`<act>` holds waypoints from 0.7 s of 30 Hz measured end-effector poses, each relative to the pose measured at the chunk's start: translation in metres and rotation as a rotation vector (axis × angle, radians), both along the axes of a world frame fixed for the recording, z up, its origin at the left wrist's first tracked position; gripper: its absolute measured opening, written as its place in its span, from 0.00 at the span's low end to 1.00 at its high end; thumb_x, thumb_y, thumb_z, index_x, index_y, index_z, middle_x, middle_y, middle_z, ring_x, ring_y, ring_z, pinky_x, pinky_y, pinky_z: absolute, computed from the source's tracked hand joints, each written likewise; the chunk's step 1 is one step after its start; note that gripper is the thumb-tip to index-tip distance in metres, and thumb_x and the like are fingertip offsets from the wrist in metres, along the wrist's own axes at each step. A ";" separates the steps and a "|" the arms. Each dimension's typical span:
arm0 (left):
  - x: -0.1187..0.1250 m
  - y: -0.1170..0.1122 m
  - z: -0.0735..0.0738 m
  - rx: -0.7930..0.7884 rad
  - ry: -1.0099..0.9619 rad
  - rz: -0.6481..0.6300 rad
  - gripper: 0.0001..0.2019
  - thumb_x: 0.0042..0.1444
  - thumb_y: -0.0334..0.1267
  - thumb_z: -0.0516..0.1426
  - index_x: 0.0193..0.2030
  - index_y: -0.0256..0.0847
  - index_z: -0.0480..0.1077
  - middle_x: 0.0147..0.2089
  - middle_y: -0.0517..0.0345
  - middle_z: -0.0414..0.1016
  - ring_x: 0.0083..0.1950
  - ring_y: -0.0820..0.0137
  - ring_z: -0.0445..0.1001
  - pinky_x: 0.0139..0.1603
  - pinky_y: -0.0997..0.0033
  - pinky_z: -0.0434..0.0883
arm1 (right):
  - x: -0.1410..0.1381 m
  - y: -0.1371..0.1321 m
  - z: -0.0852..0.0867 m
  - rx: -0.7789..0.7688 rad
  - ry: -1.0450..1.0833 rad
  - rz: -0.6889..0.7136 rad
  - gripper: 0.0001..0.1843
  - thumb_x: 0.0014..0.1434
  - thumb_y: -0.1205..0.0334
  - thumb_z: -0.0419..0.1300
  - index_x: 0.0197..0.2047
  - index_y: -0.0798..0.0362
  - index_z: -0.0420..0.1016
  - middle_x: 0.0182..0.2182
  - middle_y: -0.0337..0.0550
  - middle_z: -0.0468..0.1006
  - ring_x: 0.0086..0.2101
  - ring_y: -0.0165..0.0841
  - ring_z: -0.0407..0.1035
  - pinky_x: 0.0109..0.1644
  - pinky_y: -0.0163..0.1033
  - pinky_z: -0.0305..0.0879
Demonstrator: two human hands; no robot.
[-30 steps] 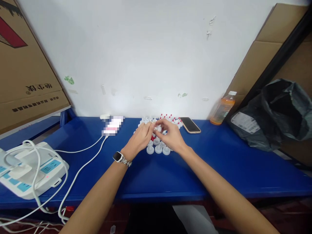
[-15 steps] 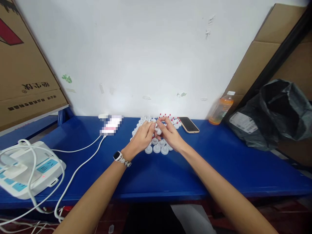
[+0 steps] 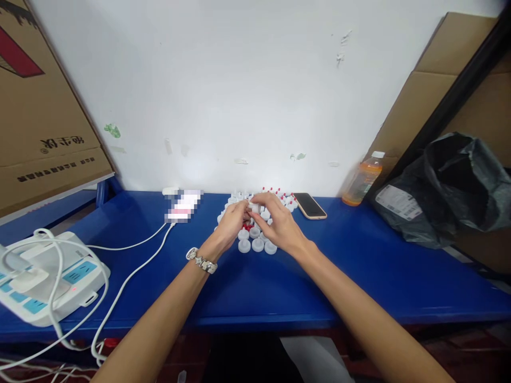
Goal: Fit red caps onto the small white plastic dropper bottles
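Over the middle of the blue table, my left hand (image 3: 232, 222) and my right hand (image 3: 280, 222) meet around a small white plastic nozzle cap (image 3: 254, 207). Fingers of both hands close on it, partly covering it. Under and around my hands lie many round white caps (image 3: 257, 245), some with a raised spout. A little heap of red tips (image 3: 248, 226) shows between the hands, among the white caps. Behind my right hand stand several white caps with red tips (image 3: 289, 201) on their spouts.
A phone (image 3: 310, 206) lies right of the caps, with an orange drink bottle (image 3: 362, 180) and a dark plastic bag (image 3: 439, 186) beyond. To the left are a white power strip (image 3: 85, 276), white cables (image 3: 131, 274) and a cardboard box (image 3: 48, 117). A white wall (image 3: 255, 96) rises behind.
My right hand has turned and its fingers now arch over the cap from above. My left wrist has rolled, tilting the watch away. The red tips between my hands show more plainly.
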State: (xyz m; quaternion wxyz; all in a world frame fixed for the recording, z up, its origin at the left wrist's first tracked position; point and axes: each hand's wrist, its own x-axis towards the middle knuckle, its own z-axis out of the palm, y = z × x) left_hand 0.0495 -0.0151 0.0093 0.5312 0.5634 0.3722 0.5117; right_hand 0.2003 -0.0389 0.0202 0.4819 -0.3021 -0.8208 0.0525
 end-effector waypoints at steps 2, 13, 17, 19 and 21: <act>-0.006 -0.002 0.002 0.101 0.178 0.038 0.18 0.65 0.50 0.48 0.29 0.40 0.62 0.25 0.62 0.61 0.26 0.73 0.61 0.29 0.71 0.61 | -0.002 0.002 -0.004 -0.163 0.148 0.000 0.11 0.65 0.56 0.58 0.50 0.49 0.69 0.45 0.47 0.76 0.44 0.37 0.71 0.52 0.45 0.69; -0.017 -0.015 0.012 0.716 0.740 0.076 0.18 0.71 0.45 0.40 0.32 0.42 0.59 0.32 0.57 0.64 0.38 0.66 0.64 0.41 0.65 0.63 | -0.007 0.005 -0.011 -0.822 0.509 0.341 0.20 0.62 0.39 0.57 0.38 0.48 0.62 0.26 0.35 0.70 0.24 0.29 0.64 0.30 0.37 0.65; -0.023 -0.002 0.005 0.483 0.458 0.192 0.22 0.71 0.50 0.38 0.28 0.42 0.56 0.26 0.61 0.60 0.30 0.70 0.60 0.34 0.68 0.60 | 0.008 0.006 -0.010 -0.384 0.332 0.067 0.14 0.60 0.50 0.62 0.42 0.49 0.68 0.38 0.41 0.74 0.34 0.32 0.68 0.43 0.41 0.67; -0.031 0.006 0.001 0.417 0.449 0.204 0.23 0.70 0.52 0.39 0.28 0.42 0.55 0.26 0.62 0.60 0.29 0.71 0.60 0.34 0.68 0.60 | 0.016 0.010 -0.013 -0.278 0.269 -0.045 0.13 0.60 0.55 0.62 0.46 0.49 0.69 0.42 0.44 0.75 0.38 0.33 0.69 0.46 0.42 0.66; -0.039 0.013 0.000 0.407 0.555 0.176 0.21 0.70 0.51 0.41 0.30 0.42 0.58 0.29 0.60 0.64 0.32 0.69 0.62 0.37 0.68 0.61 | 0.021 0.014 -0.017 -0.268 0.246 -0.094 0.14 0.60 0.58 0.61 0.49 0.50 0.70 0.44 0.45 0.76 0.39 0.34 0.70 0.46 0.42 0.67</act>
